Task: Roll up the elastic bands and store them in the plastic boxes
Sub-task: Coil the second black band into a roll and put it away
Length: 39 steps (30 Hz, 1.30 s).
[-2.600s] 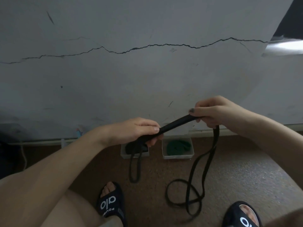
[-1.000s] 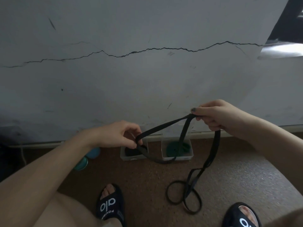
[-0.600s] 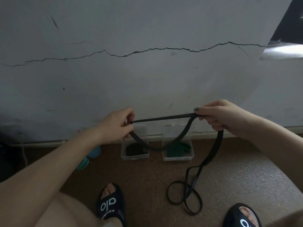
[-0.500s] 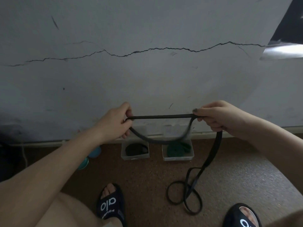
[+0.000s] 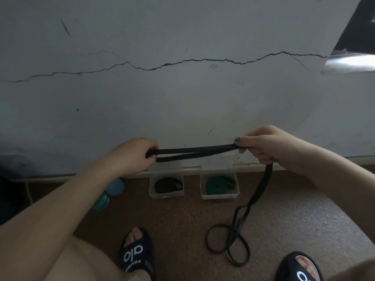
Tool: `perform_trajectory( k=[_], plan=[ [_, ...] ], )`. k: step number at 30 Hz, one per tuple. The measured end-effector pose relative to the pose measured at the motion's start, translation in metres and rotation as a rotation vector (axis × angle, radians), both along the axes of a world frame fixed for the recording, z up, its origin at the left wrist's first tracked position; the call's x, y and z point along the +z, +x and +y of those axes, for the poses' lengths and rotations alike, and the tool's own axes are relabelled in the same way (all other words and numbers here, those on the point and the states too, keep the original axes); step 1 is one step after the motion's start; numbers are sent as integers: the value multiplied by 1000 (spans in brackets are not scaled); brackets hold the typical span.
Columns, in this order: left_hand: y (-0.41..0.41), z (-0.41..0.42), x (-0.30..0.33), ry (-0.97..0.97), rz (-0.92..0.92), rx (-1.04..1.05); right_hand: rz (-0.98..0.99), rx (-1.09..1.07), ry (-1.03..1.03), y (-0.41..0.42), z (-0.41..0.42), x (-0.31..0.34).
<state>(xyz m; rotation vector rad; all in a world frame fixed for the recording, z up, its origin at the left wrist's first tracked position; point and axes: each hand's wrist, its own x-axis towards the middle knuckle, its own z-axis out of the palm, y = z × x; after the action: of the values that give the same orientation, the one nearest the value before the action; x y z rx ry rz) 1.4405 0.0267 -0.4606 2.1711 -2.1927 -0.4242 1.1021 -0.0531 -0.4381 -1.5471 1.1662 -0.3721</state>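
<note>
Change: the sagging lower strand has been pulled up — both strands now run nearly straight between the hands.
Left hand [image 5: 134, 154]: fingers grip the black elastic band [image 5: 194, 152].
Right hand [image 5: 263, 146]: fingers pinch its other end; the tail coils on the floor [image 5: 182, 220].
Slipper [image 5: 136, 254]: reads "alo".

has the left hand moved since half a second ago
Yes. The left hand has drawn leftward, away from the black-band box below it, pulling the black band nearly straight toward the right hand.

On the brown speckled floor [image 5: 182, 224] we see two plastic boxes [image 5: 166, 188] [image 5: 220, 185] against the wall, two teal discs [image 5: 107, 192], the black band's slack loops [image 5: 228, 244], and two slippered feet [image 5: 136, 254].
</note>
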Motion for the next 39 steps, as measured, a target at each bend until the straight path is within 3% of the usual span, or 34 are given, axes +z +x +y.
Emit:
perform_trajectory(
  k=[4,10,14,17,19,21,27,31,39],
  plan=[
    [1,-6,11,-86,103,51,203,-10,-79,-2,-9,-9],
    [-21,-2,47,-245,700,59,466,123,-155,5,-6,-41],
    [-48,9,52,-200,714,-99,621,252,-288,19,5,-53],
    [-68,9,43,-131,632,-165,334,103,-349,31,17,-40],
    [-81,8,33,-131,570,-200,22,5,-217,42,30,-25],
    [-90,7,28,-164,532,-221,-133,-4,-113,50,43,-14],
    [-98,-1,24,-328,454,-286,-53,-99,-195,54,52,-9],
    [-103,-1,25,-428,479,-316,-204,-151,-96,53,53,-5],
    [-100,2,28,-438,582,-254,-465,-314,68,47,46,7]
  ],
)
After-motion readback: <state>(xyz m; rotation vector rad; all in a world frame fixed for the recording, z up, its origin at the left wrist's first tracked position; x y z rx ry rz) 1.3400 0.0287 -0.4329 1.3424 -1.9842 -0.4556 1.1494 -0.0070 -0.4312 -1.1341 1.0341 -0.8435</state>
